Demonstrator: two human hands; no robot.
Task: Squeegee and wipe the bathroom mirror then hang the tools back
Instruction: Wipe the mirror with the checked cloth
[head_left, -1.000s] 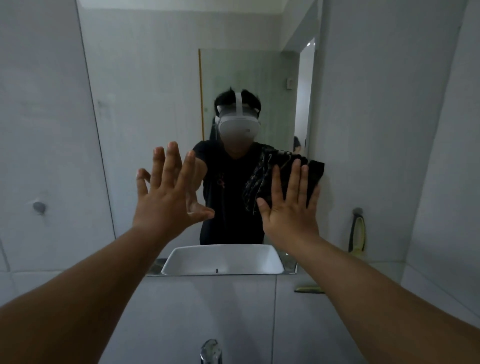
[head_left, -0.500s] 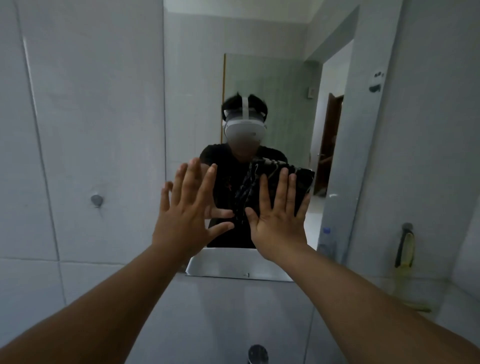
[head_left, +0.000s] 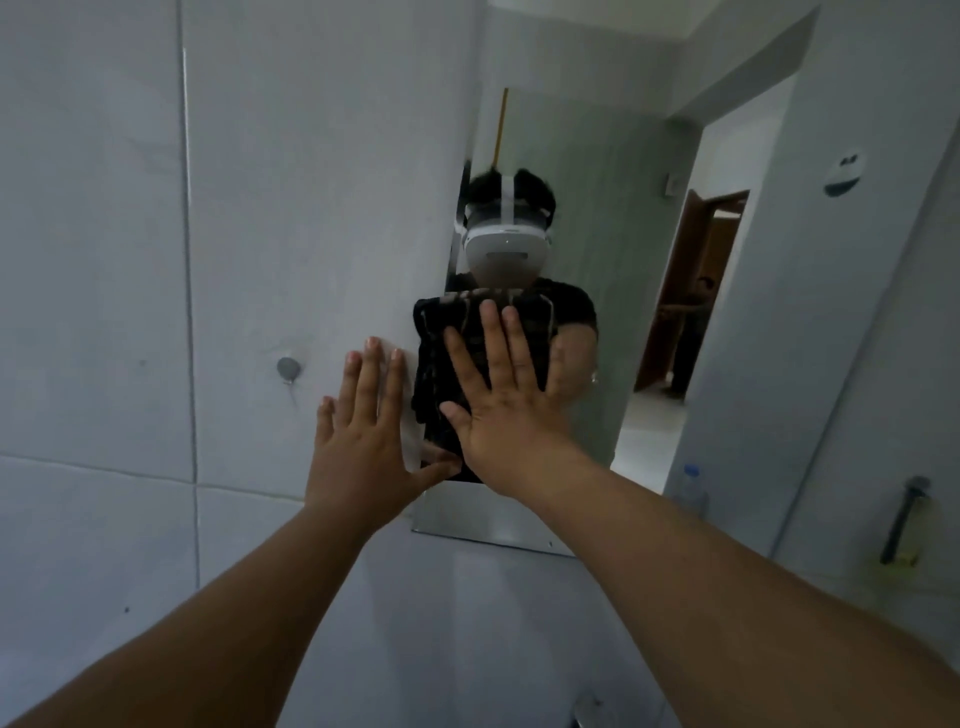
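Right fingers: spread wide and flat (head_left: 511, 358), pressed on a dark patterned cloth (head_left: 441, 332).
Right hand (head_left: 506, 410): palm against the cloth, holding it flat to the glass rather than gripping it.
Cloth: lies at the lower left part of the mirror (head_left: 613, 291), its left edge near the mirror's left border.
Left fingers: extended and slightly apart (head_left: 370, 374), tips on the wall tile (head_left: 104, 260) just beside the mirror edge; thumb reaches toward the cloth's lower edge.
Left hand (head_left: 363, 441): empty, flat to the surface, just left of the right hand.
Mirror: reflects the person in a white headset and an open doorway.
Wall hook (head_left: 287, 370): grey peg on the tile, left of the left hand, nothing hanging on it.
Squeegee (head_left: 904, 525): dark handle, yellowish lower part, hanging on the wall far right, well apart from both hands.
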